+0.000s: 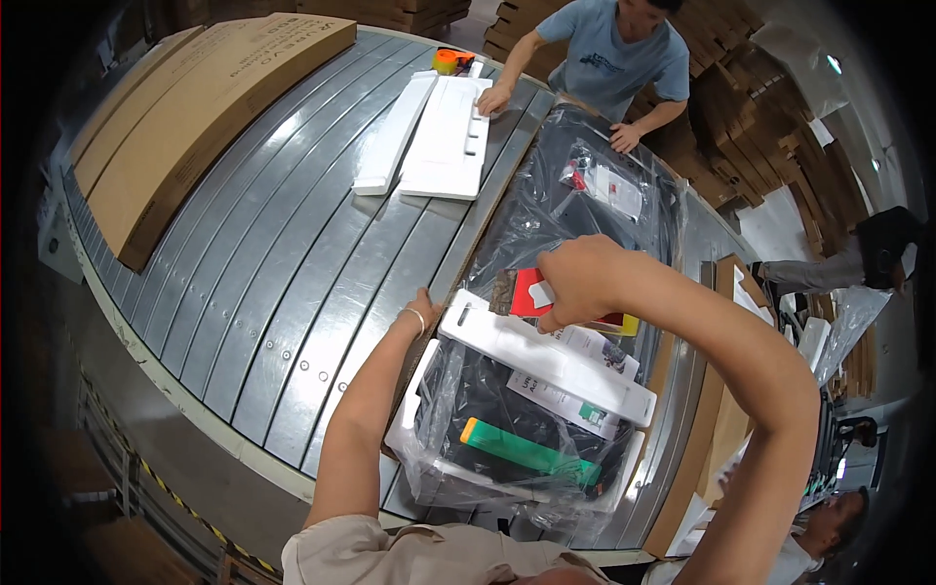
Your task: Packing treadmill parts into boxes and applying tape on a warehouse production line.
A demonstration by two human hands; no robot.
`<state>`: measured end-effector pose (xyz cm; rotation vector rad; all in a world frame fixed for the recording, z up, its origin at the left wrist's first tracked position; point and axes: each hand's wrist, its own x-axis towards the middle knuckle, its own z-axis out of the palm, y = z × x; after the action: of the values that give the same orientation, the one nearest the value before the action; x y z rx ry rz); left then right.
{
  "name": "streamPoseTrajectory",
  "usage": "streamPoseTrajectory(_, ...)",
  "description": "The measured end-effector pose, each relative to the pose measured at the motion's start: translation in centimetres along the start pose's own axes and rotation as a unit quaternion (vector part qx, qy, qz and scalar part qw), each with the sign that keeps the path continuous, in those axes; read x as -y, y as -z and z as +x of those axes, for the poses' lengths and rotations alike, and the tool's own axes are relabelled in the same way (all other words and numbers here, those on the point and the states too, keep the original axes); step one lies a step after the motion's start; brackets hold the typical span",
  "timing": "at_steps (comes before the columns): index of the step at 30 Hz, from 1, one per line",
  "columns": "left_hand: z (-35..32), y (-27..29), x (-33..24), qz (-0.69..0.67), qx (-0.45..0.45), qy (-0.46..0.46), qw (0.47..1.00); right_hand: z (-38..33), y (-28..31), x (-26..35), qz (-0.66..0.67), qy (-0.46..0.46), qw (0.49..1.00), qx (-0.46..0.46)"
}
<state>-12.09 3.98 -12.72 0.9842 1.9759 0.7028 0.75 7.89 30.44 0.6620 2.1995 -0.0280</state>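
Across the red packet (526, 292) my right hand (590, 278) reaches from above, its fingers closed round it. A white foam bar (546, 359) lies just nearer to me, across a dark flat panel (478, 390) in clear plastic. My left hand (423, 306) is closed on the left edge of the open carton (484, 244) that holds the panel. Printed sheets (561, 400) and a green strip with an orange end (526, 452) lie on the panel. Something yellow (629, 325) shows beside my right wrist. My right fingertips are partly hidden.
Two white foam pieces (444, 136) and an orange tape dispenser (452, 61) lie on the metal slat conveyor (283, 263). A large brown carton (214, 107) lies at far left. Opposite, a co-worker in blue (624, 58) touches the foam and the panel's far end. Cardboard stacks (770, 146) stand behind.
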Motion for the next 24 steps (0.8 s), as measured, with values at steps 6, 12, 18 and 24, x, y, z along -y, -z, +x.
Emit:
streamPoseTrajectory(6,-3.7,2.7,0.4,-0.057,-0.076,-0.121,0.988,-0.8,0.1,0.0,0.003,-0.022,1.0,0.012)
streamPoseTrajectory(12,-7.3,3.2,-0.5,-0.179,0.007,-0.096,0.979,-0.9,0.2,-0.8,0.006,-0.022,1.0,0.0)
streamPoseTrajectory(18,-9.2,2.5,-3.6,-0.027,-0.035,-0.047,0.998,-1.9,-0.6,-0.9,0.01,-0.012,1.0,-0.027)
streamPoseTrajectory(24,-7.9,1.9,-1.8,-0.045,-0.025,-0.066,0.997,-2.1,-3.0,-2.0,0.022,-0.005,0.999,-0.037)
